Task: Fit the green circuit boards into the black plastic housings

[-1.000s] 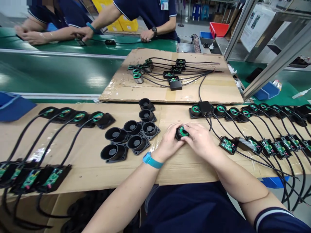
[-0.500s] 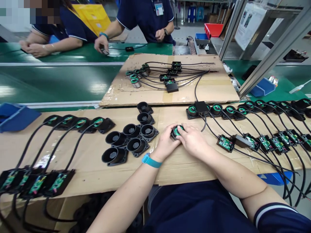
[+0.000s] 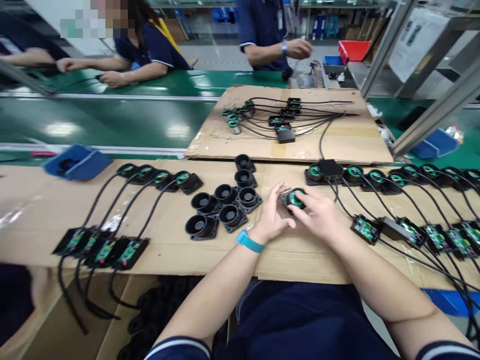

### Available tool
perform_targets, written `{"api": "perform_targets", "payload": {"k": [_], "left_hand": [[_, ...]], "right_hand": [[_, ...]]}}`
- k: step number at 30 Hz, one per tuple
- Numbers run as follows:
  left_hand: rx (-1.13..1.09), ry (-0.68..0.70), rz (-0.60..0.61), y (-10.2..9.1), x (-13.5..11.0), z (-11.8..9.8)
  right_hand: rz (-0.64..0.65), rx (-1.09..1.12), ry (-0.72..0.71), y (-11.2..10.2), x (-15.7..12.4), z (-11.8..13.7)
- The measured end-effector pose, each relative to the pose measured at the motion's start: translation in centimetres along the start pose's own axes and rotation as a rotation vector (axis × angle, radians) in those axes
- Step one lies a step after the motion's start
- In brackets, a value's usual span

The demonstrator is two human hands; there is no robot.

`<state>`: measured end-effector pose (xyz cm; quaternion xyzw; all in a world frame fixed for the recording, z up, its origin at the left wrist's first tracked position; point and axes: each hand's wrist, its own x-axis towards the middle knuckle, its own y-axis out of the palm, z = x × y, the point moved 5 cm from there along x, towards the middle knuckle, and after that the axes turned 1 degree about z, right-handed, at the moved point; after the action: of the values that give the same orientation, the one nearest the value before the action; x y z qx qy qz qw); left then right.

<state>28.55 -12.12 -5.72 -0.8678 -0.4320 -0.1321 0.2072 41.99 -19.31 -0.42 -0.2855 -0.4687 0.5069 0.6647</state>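
Note:
In the middle of the cardboard-covered bench, a black square-flanged fan housing [image 3: 289, 200] has a round green circuit board [image 3: 297, 198] in its mouth. My right hand [image 3: 321, 211] grips it from the right, fingers over the board's edge. Just left of it, my left hand [image 3: 273, 216] is open, thumb and fingers apart, holding nothing. Beyond my right hand is another fan housing [image 3: 314, 173] with a green board; a black box [image 3: 330, 169] with cables sits against it. Several fan housings [image 3: 231, 215] with no green board showing stand left of my hands.
Cabled housings and open circuit boxes [image 3: 365, 229] line the right; a similar group [image 3: 127, 252] is at left. A blue bin [image 3: 77, 162] stands behind that group. Wired motors and boxes lie on a raised cardboard sheet [image 3: 258, 145]. Co-workers are across the green conveyor [image 3: 138, 120].
My left hand has come off the fan housing and opened. My right hand stays on it. The view has shifted left, and the standing co-worker's hand has moved up from the conveyor.

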Motion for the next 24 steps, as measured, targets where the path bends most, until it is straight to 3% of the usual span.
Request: {"api": "perform_targets", "payload": {"k": [2,5,10,14,18,21,22,24], "left_hand": [[-0.018,0.100,-0.109,-0.9,0.0,-0.6],[0.024,0.170,-0.235,-1.8,-0.1,-1.0],[0.050,0.184,-0.271,-2.2,-0.1,-1.1],[0.095,0.184,-0.304,-2.4,-0.1,-1.5],[0.144,0.151,-0.322,-2.6,-0.3,-1.5],[0.194,0.153,-0.351,-2.8,-0.4,-1.5],[0.214,0.148,-0.339,-2.8,-0.4,-1.4],[0.266,0.134,-0.288,-2.6,-0.2,-1.3]], "right_hand": [[-0.105,-0.022,-0.008,0.0,-0.3,-0.2],[0.008,-0.077,-0.078,1.3,-0.4,0.3],[-0.113,-0.081,-0.090,1.0,-0.4,1.1],[0.100,-0.122,-0.113,2.1,-0.1,1.8],[0.174,-0.119,-0.035,2.1,0.3,2.8],[0.356,-0.076,-0.062,2.3,0.6,3.3],[0.352,-0.050,-0.076,1.9,0.8,3.1],[0.179,-0.032,-0.057,-0.1,1.5,1.6]]}}
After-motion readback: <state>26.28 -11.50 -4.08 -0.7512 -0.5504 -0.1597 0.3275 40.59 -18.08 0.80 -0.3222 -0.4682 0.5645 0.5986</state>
